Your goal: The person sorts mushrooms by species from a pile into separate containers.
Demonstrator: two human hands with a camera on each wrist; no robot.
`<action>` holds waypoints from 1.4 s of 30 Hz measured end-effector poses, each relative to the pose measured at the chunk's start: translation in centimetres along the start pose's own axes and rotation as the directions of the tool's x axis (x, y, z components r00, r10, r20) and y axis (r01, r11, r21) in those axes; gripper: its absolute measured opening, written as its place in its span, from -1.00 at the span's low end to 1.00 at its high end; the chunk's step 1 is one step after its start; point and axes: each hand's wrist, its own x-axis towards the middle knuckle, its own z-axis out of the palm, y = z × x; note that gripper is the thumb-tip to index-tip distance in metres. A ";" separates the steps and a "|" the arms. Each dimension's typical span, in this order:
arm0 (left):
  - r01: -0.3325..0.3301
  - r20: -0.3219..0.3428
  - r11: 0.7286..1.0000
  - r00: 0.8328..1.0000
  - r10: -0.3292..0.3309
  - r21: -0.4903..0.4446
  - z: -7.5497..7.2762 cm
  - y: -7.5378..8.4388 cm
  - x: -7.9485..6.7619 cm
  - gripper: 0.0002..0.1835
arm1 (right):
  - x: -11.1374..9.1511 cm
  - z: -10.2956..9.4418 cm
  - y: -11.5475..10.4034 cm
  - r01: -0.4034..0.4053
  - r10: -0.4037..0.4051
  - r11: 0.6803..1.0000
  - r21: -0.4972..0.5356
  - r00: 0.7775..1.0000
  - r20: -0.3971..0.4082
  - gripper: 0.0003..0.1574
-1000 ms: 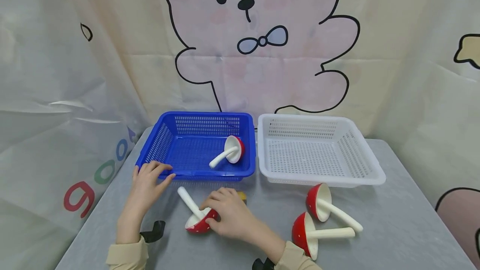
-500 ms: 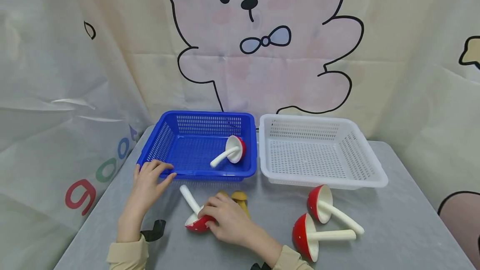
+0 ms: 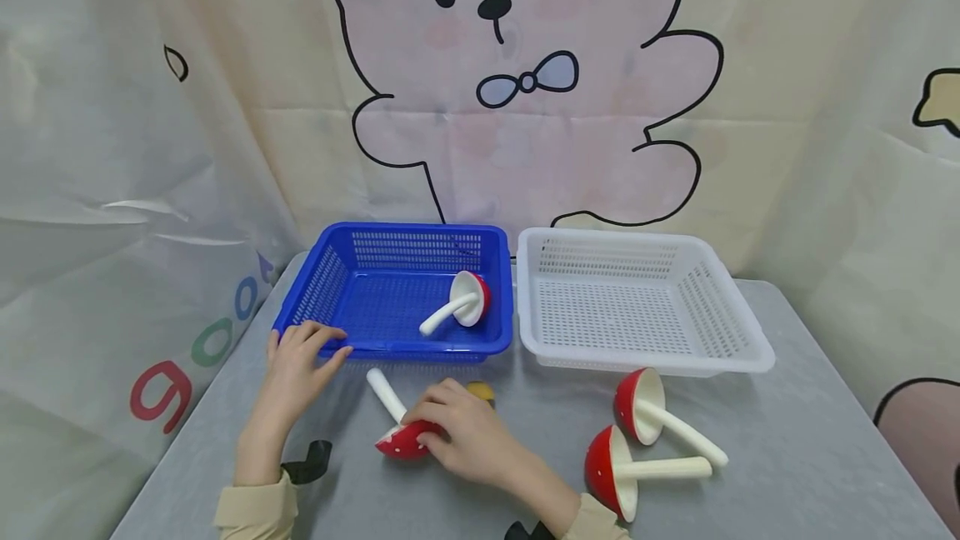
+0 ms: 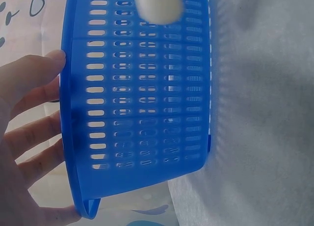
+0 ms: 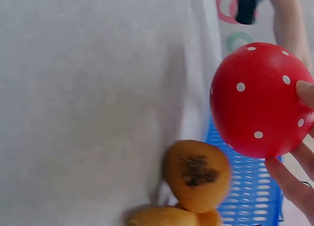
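Observation:
My right hand [image 3: 463,432] holds a toy mushroom [image 3: 405,440] by its red, white-dotted cap, thumb and fingers spread around it. Its white stem points up and left toward the blue basket. In the right wrist view the round red cap [image 5: 260,100] fills much of the right side. My left hand [image 3: 298,369] grips the front-left rim of the blue basket [image 3: 427,350], thumb and fingers on opposite sides of the rim. Inside that basket lies another red mushroom [image 3: 467,300], underside showing. A blurred white stem end [image 4: 159,5] crosses the top of the left wrist view.
A white basket [image 3: 645,361] stands to the right of the blue one. Two red-capped mushrooms [image 3: 609,473] lie at the right on the grey table [image 3: 795,440]. Brownish-yellow mushrooms [image 5: 197,174] lie beyond my right hand, largely hidden in the head view. Printed cloth hangs behind.
The held mushroom has shifted slightly right with my right hand and tipped, showing more of its red outer cap. My left hand stays at the basket rim.

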 end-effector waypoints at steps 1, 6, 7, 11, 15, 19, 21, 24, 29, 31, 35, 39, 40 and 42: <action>0.000 -0.004 1.000 1.000 0.000 0.001 0.0 0.0 0.0 -0.81 | 0.0 -0.3 -0.1 -0.003 0.003 1.000 0.006 1.000 0.002 -0.72; 0.001 -0.014 1.000 1.000 -0.001 0.004 -0.3 -0.3 -0.2 -0.80 | 0.4 -1.7 -0.9 0.000 0.001 0.999 0.040 1.000 -0.016 -0.71; 0.000 -0.015 1.000 1.000 0.001 0.004 -0.3 -0.3 -0.2 -0.80 | 0.5 -2.0 -1.1 0.000 0.001 0.999 0.045 1.000 -0.024 -0.71; -0.006 -0.018 1.000 1.000 0.006 0.001 -0.5 -0.4 -0.4 -0.80 | 0.7 -3.1 -1.5 -0.009 0.011 0.998 0.058 0.999 -0.036 -0.71; -0.006 -0.016 1.000 1.000 0.006 0.002 -0.6 -0.4 -0.5 -0.80 | 0.9 -4.1 -1.8 -0.028 0.029 0.998 0.058 0.999 -0.013 -0.71; -0.011 -0.020 1.000 1.000 0.012 0.006 -0.6 -0.3 -0.5 -0.81 | 1.1 -5.2 -2.2 -0.049 0.049 0.997 0.059 0.999 0.012 -0.69; -0.015 -0.025 1.000 1.000 0.015 0.010 -0.6 -0.3 -0.4 -0.82 | 1.2 -5.7 -2.3 -0.043 0.043 0.997 0.059 0.999 0.005 -0.68; -0.015 -0.028 1.000 0.999 0.016 0.012 -0.6 -0.3 -0.4 -0.81 | 1.5 -6.2 -2.1 -0.008 0.010 0.999 0.050 0.999 -0.033 -0.68; -0.015 -0.025 1.000 1.000 0.015 0.013 -0.4 -0.3 -0.2 -0.81 | 2.4 -6.8 -1.1 0.032 -0.028 0.999 0.043 0.996 -0.085 -0.70; -0.013 -0.021 1.000 1.000 0.013 0.014 -0.3 -0.3 -0.2 -0.81 | 2.9 -6.9 -0.5 0.015 -0.009 0.997 0.073 0.997 -0.074 -0.70; -0.004 -0.015 1.000 1.000 0.004 0.021 -0.1 -0.3 -0.2 -0.79 | 4.0 -7.1 0.5 -0.051 0.058 0.989 0.140 0.997 -0.047 -0.69; -0.006 -0.011 1.000 1.000 0.006 0.017 0.0 -0.2 -0.1 -0.80 | 5.3 -7.2 1.5 -0.107 0.119 0.978 0.178 0.991 -0.060 -0.67; -0.010 -0.012 1.000 1.000 0.010 0.015 0.0 -0.2 -0.1 -0.81 | 5.7 -7.2 1.7 -0.112 0.127 0.976 0.184 0.990 -0.067 -0.67; -0.011 -0.010 1.000 1.000 0.011 0.005 0.1 -0.1 0.0 -0.81 | 6.4 -7.1 2.3 -0.137 0.156 0.967 0.213 0.985 -0.078 -0.67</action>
